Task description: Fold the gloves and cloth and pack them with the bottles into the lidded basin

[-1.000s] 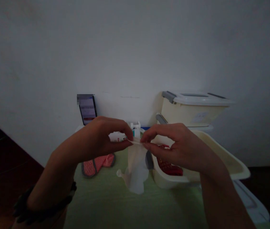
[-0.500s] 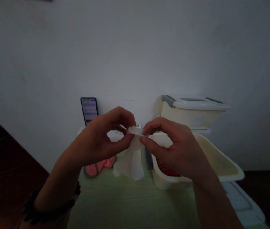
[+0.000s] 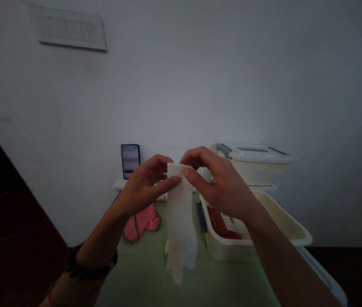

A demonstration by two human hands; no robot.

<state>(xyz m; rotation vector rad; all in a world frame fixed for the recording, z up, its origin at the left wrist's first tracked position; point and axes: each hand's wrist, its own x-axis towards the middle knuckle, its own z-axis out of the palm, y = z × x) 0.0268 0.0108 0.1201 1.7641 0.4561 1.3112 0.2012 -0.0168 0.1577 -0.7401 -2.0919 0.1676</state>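
Observation:
A thin white glove [image 3: 180, 226] hangs straight down in front of me, fingers pointing at the green table [image 3: 145, 273]. My left hand [image 3: 142, 187] pinches the left side of its cuff between thumb and fingers. My right hand [image 3: 219, 181] pinches the right side of the same cuff. Both hands are closed on the cuff at the top. A dark bead bracelet [image 3: 88, 266] sits on my left wrist.
A cream open bin [image 3: 283, 221] with something red [image 3: 219, 221] inside stands at the right, a lidded cream box [image 3: 258, 160] behind it. A pink mitt [image 3: 141, 221] lies at the left. A lit phone [image 3: 130, 160] leans against the white wall.
Both hands have risen and drawn closer together at the cuff. The glove, crumpled before, now hangs long and straight. The view has tilted upward, showing a wall panel.

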